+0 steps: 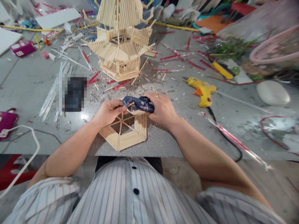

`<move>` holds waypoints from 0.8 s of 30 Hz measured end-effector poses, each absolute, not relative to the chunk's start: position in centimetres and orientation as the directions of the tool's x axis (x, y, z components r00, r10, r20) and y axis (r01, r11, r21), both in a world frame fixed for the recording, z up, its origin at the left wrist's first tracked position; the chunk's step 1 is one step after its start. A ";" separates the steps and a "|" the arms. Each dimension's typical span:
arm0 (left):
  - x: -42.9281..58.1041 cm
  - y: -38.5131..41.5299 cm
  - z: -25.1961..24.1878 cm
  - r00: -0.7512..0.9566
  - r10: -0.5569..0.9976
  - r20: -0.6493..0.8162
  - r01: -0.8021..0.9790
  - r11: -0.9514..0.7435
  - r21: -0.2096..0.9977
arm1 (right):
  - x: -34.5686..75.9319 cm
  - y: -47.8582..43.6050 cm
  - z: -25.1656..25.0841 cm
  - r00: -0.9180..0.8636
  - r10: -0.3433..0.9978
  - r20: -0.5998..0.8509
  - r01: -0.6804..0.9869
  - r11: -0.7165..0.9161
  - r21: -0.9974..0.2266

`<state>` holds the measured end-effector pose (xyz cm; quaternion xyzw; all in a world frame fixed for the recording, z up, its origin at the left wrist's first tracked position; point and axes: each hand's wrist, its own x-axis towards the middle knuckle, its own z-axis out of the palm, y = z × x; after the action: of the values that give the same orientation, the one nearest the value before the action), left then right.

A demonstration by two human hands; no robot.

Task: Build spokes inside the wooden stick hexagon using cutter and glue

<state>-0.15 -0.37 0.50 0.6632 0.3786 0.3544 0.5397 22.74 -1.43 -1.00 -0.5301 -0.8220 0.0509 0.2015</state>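
My right hand [163,109] is wrapped round a dark blue hand tool [141,103] that looks like small cutters; its working end is partly hidden. The fingers of my left hand [109,113] are pinched together at the tool's left end, and what is between them is too small to name. Just under both hands, a hexagonal frame of thin wooden sticks [130,140] lies flat, with spokes meeting at its middle. Its far side is covered by the hands and the tool.
A tiered stick pagoda [120,51] stands beyond the hands. To the right lies a yellow glue gun [202,88] with a black cord. Clear glue sticks [52,90] and a blurred dark object [74,94] are at left. Red-and-clear wrapper strips [173,57] litter the table.
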 end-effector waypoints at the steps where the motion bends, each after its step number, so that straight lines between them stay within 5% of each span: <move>1: -0.1 -0.4 0.5 0.460 0.886 0.058 0.123 -0.129 0.984 | 22.7 -1.4 -1.0 -0.358 0.892 0.276 0.850 0.433 -0.299; 24: -0.3 -0.1 0.0 0.477 0.869 0.134 0.122 -0.216 0.969 | 22.9 -1.5 -0.7 -0.389 0.876 0.284 0.829 0.467 -0.306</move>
<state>-0.26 -0.09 0.01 0.6896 0.3590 0.3639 0.5130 22.91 -1.53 -0.71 -0.5129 -0.8313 0.0570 0.2063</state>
